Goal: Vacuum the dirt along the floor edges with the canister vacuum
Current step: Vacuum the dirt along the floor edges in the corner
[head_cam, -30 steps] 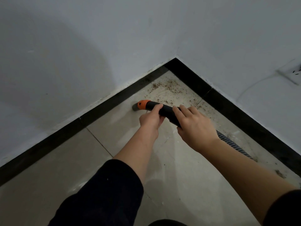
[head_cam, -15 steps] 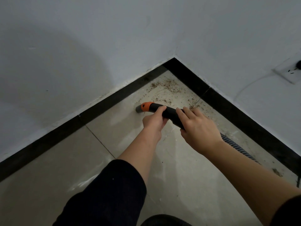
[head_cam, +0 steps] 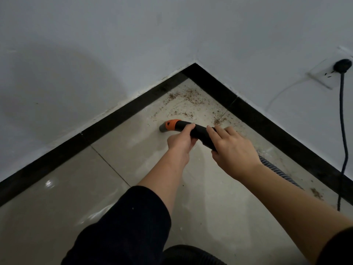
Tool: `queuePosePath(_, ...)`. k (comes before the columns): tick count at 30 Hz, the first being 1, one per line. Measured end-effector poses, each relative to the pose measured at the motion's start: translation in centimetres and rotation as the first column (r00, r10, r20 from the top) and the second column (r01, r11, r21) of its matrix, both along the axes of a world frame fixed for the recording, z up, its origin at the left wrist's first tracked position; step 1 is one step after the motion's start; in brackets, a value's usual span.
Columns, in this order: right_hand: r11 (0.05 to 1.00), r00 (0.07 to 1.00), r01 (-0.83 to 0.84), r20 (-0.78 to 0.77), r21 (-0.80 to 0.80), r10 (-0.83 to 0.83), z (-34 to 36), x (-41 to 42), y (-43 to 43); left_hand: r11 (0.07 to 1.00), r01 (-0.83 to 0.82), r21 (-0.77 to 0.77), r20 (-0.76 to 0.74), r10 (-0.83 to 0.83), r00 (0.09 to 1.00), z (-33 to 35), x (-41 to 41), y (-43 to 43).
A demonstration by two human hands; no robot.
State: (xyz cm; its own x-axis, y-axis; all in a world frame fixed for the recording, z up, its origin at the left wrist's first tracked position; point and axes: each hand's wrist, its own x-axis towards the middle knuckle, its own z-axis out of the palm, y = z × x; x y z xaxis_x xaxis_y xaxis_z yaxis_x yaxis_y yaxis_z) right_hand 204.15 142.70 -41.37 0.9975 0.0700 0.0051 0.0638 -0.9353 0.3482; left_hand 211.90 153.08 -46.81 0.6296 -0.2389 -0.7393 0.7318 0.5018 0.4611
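My left hand [head_cam: 180, 143] and right hand [head_cam: 232, 150] both clamped round black plastic vacuum wand with orange collar [head_cam: 199, 133], tip by the black skirting [head_cam: 114, 119]. Brown dirt specks [head_cam: 184, 96] scattered on glossy beige floor tiles [head_cam: 66, 188] in the white-walled corner; black plug [head_cam: 342, 66] in socket, right

No legible text, labels or numbers anywhere.

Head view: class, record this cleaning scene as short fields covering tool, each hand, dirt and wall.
Tool: vacuum wand, orange collar, grey nozzle down by the black skirting
Left hand: grips the wand behind the collar
Right hand: holds the wand further back
Dirt: brown specks in the corner, beyond the nozzle
Hose: ribbed, trailing behind the right hand
Wall: plug in socket, cord hanging
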Motion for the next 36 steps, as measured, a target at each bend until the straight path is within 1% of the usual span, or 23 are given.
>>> queuePosePath(10,1.0,0.999,0.002,0.039,0.01,-0.002,-0.2,-1.1,-1.6,1.0,0.03,0.001,0.008,-0.03,1.0,0.0,-0.7,-1.6)
queuePosePath(22,0.997,0.996,0.07,-0.059,-0.008,-0.071,0.9,-1.9,-2.0,0.998,0.059,-0.008,0.014,-0.059,0.998,-0.1,-1.1,-2.8)
queuePosePath(28,0.997,0.996,0.069,-0.06,-0.041,-0.071,0.7,-2.2,-2.3,0.997,0.079,-0.025,0.023,-0.079,0.997,-0.1,-1.2,-2.7)
queuePosePath(30,0.996,0.994,0.074,-0.08,-0.052,-0.078,0.9,-2.2,-2.2,0.996,0.081,-0.029,0.023,-0.08,0.997,-0.2,-1.2,-2.8)
queuePosePath(33,0.997,0.992,0.065,-0.105,-0.03,-0.068,1.1,-2.4,-2.3,0.996,0.084,-0.042,0.019,-0.083,0.996,-0.1,-1.3,-2.9)
queuePosePath(36,0.995,0.989,0.081,-0.123,-0.06,-0.088,1.3,-2.3,-2.5,0.995,0.091,-0.051,0.015,-0.09,0.996,-0.1,-1.3,-3.1)
